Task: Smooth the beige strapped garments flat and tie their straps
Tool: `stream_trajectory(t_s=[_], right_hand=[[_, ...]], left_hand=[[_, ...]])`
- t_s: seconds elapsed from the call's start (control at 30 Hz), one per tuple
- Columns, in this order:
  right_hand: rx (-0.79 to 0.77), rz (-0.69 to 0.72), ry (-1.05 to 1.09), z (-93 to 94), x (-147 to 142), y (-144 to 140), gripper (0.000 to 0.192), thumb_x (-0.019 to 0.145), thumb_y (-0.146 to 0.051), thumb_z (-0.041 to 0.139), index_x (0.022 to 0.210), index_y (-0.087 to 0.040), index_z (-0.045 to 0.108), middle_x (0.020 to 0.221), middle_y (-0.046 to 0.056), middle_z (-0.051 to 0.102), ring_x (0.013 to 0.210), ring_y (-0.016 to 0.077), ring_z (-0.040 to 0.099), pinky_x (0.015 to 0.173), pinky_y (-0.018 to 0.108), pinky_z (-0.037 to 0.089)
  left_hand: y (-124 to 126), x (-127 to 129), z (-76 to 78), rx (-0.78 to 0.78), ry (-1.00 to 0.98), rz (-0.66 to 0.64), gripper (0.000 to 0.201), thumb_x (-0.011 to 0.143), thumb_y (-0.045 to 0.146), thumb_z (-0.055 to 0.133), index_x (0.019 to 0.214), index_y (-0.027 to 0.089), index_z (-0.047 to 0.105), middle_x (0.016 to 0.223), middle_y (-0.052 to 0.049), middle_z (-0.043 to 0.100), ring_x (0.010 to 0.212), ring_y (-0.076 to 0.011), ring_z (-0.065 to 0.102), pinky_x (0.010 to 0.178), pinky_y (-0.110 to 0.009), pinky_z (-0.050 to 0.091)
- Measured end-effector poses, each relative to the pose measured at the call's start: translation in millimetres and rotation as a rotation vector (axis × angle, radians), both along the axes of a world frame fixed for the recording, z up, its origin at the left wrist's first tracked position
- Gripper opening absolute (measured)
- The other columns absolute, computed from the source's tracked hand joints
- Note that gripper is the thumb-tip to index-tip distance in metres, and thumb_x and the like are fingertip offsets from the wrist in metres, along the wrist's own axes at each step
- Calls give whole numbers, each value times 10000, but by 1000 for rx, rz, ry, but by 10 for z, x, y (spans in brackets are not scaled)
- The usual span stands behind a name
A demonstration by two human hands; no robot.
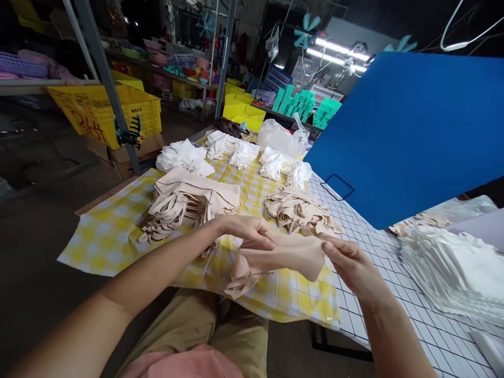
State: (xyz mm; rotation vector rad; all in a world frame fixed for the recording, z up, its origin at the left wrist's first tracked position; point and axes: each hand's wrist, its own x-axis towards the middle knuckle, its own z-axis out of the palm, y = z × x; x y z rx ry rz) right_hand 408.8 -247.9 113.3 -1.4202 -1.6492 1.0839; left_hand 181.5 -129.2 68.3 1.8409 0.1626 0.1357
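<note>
Stretched between my two hands is a beige fabric piece (pixel 297 254), its left end hanging loose over the table's front edge area. My left hand (pixel 252 231) pinches its upper left part, and my right hand (pixel 350 260) grips its right end between thumb and fingers. Beyond my left forearm lies a neat stack of beige fabric pieces (pixel 197 191) with strap-like strips drooping at the front. A looser heap of beige fabric pieces (pixel 299 210) lies just behind the held one.
White fabric bundles (pixel 244 152) and a white pile (pixel 185 157) sit farther back on the yellow checked cloth (pixel 106 236). A large blue board (pixel 409 136) rises at right, near a white fabric stack (pixel 452 268). Left stand a metal post (pixel 106 79) and a yellow crate (pixel 137 110).
</note>
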Motion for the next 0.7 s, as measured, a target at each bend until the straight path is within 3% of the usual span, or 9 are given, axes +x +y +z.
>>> stream_trajectory(t_s=[0.13,0.27,0.37,0.43,0.5,0.57,0.63,0.7], right_hand=[[-34,-88,164,120,122,-92,363,700,-535,640,535,-214,602,505,18,499,475,136,466,447,274,403],[-45,-119,151,229,247,-188,388,677,-538,661,473,-214,598,432,24,457,361,107,399,332,243,299],[18,-117,71,325,404,-285,309,674,-505,684,518,-238,667,439,61,499,416,153,492,349,263,341],[108,-161,22,387,538,-350,248,652,-498,708,555,-269,699,501,102,568,597,228,602,434,299,422],[188,-251,11,436,664,-384,201,606,-505,741,587,-306,716,629,124,643,769,269,629,519,329,463],[182,-329,-13,458,745,-365,231,564,-537,754,608,-312,723,752,123,675,774,262,626,516,320,466],[65,-310,-119,437,759,-293,309,571,-573,728,613,-267,723,773,118,670,702,233,613,495,299,462],[-67,-210,-262,363,719,-195,379,613,-589,687,622,-210,708,741,101,659,651,204,590,510,282,464]], left_hand=[[102,-248,-36,-47,64,34,287,707,403,646,572,151,624,509,14,461,475,-93,371,462,-235,251],[175,-461,99,-45,68,99,296,657,371,705,497,146,598,473,18,429,452,-85,353,452,-233,240],[180,-575,302,-20,37,247,323,585,297,767,418,149,533,451,23,404,464,-92,387,464,-227,280],[155,-624,448,-16,18,322,299,562,265,781,422,154,541,466,15,436,527,-123,459,511,-227,340],[125,-646,574,13,24,283,243,585,275,766,473,157,586,507,5,484,597,-148,503,572,-233,380],[108,-635,651,77,28,181,199,641,316,725,561,155,637,577,-6,535,640,-154,513,620,-238,392],[118,-594,661,160,6,131,211,692,352,676,645,147,658,658,-17,569,666,-150,513,648,-239,391],[151,-534,604,254,-34,161,236,727,363,633,660,137,641,761,-31,590,720,-150,520,681,-234,388]])
